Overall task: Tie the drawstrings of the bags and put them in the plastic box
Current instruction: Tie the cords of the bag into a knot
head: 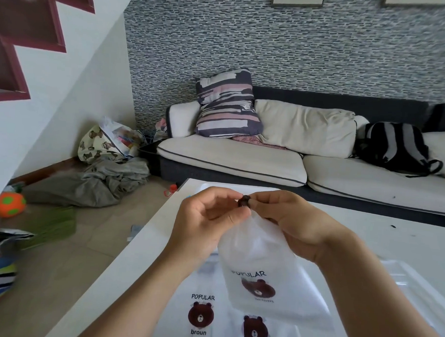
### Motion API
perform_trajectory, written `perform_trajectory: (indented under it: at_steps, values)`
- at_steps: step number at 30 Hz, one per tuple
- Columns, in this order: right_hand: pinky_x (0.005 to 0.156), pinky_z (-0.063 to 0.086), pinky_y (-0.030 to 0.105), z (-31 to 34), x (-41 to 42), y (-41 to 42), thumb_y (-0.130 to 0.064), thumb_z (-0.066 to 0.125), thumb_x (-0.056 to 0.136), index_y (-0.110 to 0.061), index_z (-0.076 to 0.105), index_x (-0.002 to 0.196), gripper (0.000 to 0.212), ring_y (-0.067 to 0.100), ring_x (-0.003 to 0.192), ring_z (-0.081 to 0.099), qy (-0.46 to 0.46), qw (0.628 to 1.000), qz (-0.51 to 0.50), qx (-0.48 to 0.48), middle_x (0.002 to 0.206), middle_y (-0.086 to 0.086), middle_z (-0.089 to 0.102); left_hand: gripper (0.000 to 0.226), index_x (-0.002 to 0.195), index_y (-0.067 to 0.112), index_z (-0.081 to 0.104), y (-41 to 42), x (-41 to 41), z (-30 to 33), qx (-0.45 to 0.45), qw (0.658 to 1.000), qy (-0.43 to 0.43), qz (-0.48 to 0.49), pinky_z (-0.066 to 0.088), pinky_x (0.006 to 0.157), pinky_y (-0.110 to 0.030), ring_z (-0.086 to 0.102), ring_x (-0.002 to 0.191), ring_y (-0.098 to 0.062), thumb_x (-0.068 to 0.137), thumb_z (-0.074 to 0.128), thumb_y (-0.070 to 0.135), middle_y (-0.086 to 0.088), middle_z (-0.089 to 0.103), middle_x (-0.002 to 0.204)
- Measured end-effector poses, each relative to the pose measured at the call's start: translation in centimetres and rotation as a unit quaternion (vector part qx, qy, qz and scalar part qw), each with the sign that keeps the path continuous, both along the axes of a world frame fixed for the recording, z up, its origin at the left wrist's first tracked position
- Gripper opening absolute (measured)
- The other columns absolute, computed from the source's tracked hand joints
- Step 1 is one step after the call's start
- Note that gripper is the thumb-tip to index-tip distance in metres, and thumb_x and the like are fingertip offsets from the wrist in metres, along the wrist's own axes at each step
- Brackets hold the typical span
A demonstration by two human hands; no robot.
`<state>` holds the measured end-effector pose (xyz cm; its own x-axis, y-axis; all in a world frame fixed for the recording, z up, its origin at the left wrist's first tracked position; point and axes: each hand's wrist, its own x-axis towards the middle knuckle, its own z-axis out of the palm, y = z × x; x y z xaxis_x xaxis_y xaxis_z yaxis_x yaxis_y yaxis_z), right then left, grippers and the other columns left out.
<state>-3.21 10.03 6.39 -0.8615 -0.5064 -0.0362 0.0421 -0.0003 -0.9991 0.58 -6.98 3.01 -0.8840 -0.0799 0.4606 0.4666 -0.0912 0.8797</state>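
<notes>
A translucent white drawstring bag (260,270) with a brown bear print and the word POPULAR hangs above the white table (393,236). Its gathered neck ends in a dark brown drawstring knot (244,201). My left hand (206,219) and my right hand (288,218) both pinch that knot from either side, fingers curled. Two more bear-print bags (203,314) (255,332) lie flat on the table below the held one. A clear plastic box (414,284) lies at the right of the table, partly hidden by my right forearm.
A cream sofa (232,158) with cushions and a black backpack (395,149) stands behind the table. On the floor to the left lie grey cloth (91,184), a bear-print sack (101,146) and an orange ball (8,204). A clear lid or tray (220,187) sits behind my hands.
</notes>
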Motion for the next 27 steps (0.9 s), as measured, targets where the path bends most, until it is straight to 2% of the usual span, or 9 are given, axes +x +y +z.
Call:
perform_trajectory:
  at_steps: [3,7,10,15,18,20,23,25,27]
  values:
    - [0.077,0.055,0.026,0.0,0.1,0.0,-0.005,0.048,0.102,0.011,0.066,0.111,0.026,0.024,0.089,0.064,-0.027,0.999,0.007,-0.019,0.099,0.019,0.070,0.032,0.093,0.016,0.075,-0.6,-0.2,-0.1,-0.036,0.999,-0.006,-0.007,0.057,0.080,-0.025,0.073,0.085,-0.015,0.064,0.087,0.016,-0.005,0.078,0.090]
    - [0.089,0.047,0.033,0.0,0.3,-0.2,-0.005,0.047,0.102,0.012,0.067,0.112,0.028,0.029,0.099,0.059,-0.024,1.000,0.004,-0.009,0.107,0.024,0.068,0.033,0.095,0.025,0.075,-1.3,-0.7,-0.4,-0.078,0.997,0.015,-0.004,0.056,0.087,-0.035,0.074,0.093,-0.022,0.068,0.087,0.011,-0.005,0.078,0.095]
    - [0.093,0.046,0.036,0.2,0.5,-0.3,-0.004,0.046,0.103,0.013,0.065,0.117,0.029,0.030,0.101,0.058,-0.034,0.999,-0.003,-0.010,0.113,0.029,0.066,0.033,0.098,0.026,0.074,-1.2,-0.6,-0.5,-0.115,0.992,0.046,0.037,0.057,0.082,-0.031,0.074,0.088,-0.019,0.072,0.084,0.009,0.000,0.077,0.091]
    - [0.087,0.053,0.028,0.5,0.5,-0.1,-0.003,0.049,0.102,0.013,0.065,0.114,0.026,0.026,0.097,0.062,-0.039,0.999,-0.012,-0.009,0.111,0.025,0.069,0.022,0.098,0.019,0.078,-0.8,-0.5,-0.6,-0.203,0.960,0.141,0.129,0.058,0.081,-0.027,0.074,0.088,-0.010,0.079,0.083,0.010,0.012,0.077,0.091]
    - [0.085,0.054,0.030,0.6,0.7,-0.1,-0.003,0.052,0.100,0.009,0.069,0.107,0.021,0.025,0.093,0.063,-0.046,0.999,-0.011,-0.007,0.103,0.020,0.069,0.015,0.093,0.017,0.080,-0.8,-0.6,-0.7,-0.196,0.956,0.154,0.153,0.059,0.078,-0.028,0.074,0.084,-0.006,0.082,0.080,0.008,0.015,0.077,0.089]
    - [0.077,0.058,0.028,0.7,0.8,-0.1,-0.004,0.058,0.097,0.005,0.072,0.104,0.018,0.023,0.086,0.067,-0.060,0.997,-0.031,-0.022,0.100,0.018,0.072,0.012,0.091,0.016,0.080,-0.9,-0.7,-0.7,-0.180,0.959,0.146,0.165,0.058,0.075,-0.023,0.074,0.081,-0.006,0.085,0.077,0.006,0.013,0.077,0.084]
    - [0.066,0.059,0.027,1.3,1.3,0.1,-0.010,0.070,0.086,-0.001,0.074,0.096,0.015,0.021,0.072,0.068,-0.062,0.996,-0.044,-0.039,0.092,0.016,0.073,0.013,0.087,0.018,0.077,-0.9,-0.9,-0.5,-0.116,0.975,0.092,0.164,0.054,0.073,-0.019,0.073,0.077,-0.007,0.089,0.072,0.006,0.010,0.077,0.080]
    - [0.061,0.057,0.025,1.8,1.7,0.3,-0.015,0.074,0.073,-0.003,0.073,0.096,0.026,0.020,0.066,0.065,-0.053,0.997,-0.038,-0.050,0.086,0.013,0.070,0.017,0.084,0.020,0.073,-1.0,-1.0,-0.3,-0.077,0.985,0.058,0.140,0.052,0.069,-0.015,0.070,0.072,-0.004,0.090,0.070,0.005,0.010,0.076,0.078]
    - [0.062,0.057,0.026,2.0,1.6,0.5,-0.017,0.077,0.067,-0.003,0.075,0.096,0.033,0.020,0.068,0.065,-0.044,0.996,-0.052,-0.049,0.086,0.013,0.070,0.019,0.083,0.021,0.072,-1.2,-0.9,-0.1,-0.087,0.986,0.062,0.128,0.050,0.067,-0.013,0.069,0.069,-0.003,0.090,0.070,0.003,0.010,0.075,0.076]
